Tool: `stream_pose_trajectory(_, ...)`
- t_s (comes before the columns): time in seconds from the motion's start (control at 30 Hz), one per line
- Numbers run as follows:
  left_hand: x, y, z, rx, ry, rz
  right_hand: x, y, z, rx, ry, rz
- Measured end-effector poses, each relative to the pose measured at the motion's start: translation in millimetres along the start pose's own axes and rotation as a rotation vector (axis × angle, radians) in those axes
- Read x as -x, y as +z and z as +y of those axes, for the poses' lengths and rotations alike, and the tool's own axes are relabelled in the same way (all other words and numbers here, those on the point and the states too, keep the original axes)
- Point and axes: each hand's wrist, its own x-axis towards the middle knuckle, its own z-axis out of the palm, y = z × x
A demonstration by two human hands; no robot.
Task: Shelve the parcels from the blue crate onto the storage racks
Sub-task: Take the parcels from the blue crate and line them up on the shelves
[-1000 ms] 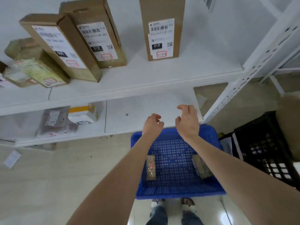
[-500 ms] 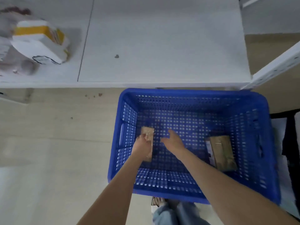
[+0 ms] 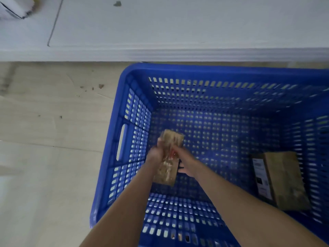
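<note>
A blue perforated crate (image 3: 131,111) stands on the floor below me. Inside it, near the left wall, a small narrow brown parcel (image 3: 169,157) is held between both hands. My left hand (image 3: 156,154) grips its left edge and my right hand (image 3: 185,161) grips its right edge. A second, larger brown parcel (image 3: 283,180) with a white label lies on the crate's bottom at the right, away from both hands. The picture is blurred by motion.
The white lowest shelf (image 3: 169,32) of the storage rack runs across the top, its front edge just beyond the crate. A white and yellow package (image 3: 12,8) lies at its far left. Pale floor (image 3: 53,139) lies left of the crate.
The view has dropped from the shelves into the crate. Both hands went down from above the crate to the small parcel and now grip it from either side.
</note>
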Motion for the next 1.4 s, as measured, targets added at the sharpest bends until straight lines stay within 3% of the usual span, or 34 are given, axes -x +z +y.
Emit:
stream_pose_trajectory(0.2, 84.4, -22.8, 54.3, 0.110, 0.104, -0.049, 83.7, -18.6, -43.4, -0.115, -0.064, 0.023)
stream_pose_trajectory(0.37, 190.6, -44.1, 114.0, 0.048, 0.368, -0.065, 193.4, -11.1, -88.2, -0.271, -0.128, 0.147)
stream_pose_trajectory(0.57, 319.4, -96.3, 189.6, 0.126, 0.297, -0.161, 335.2, -1.5, -135.5, -0.239, -0.312, 0.306)
stream_pose_trajectory(0.8, 461.3, -167.0, 280.2, 0.358, 0.178, -0.198, 500.3, -0.3, -185.4, 0.156, -0.654, 0.364)
stream_pose_trajectory(1.0, 556.8, -204.5, 328.1, 0.292, 0.190, -0.251, 600.3, -4.3, -208.7, 0.736, -0.961, 0.546)
stream_pose_trajectory(1.13, 605.0, -216.8, 335.1, 0.272, 0.195, -0.211, 643.7, -9.9, -213.2, 0.972, -1.144, 0.669)
stream_pose_trajectory(1.33, 645.5, -225.8, 340.4, 0.312, 0.328, -0.229, 674.9, -6.6, -218.5, 1.079, -1.318, 0.846)
stream_pose_trajectory(1.4, 656.6, -233.4, 343.5, 0.323, 0.383, -0.228, 684.3, -7.6, -224.3, 0.928, -1.279, 0.908)
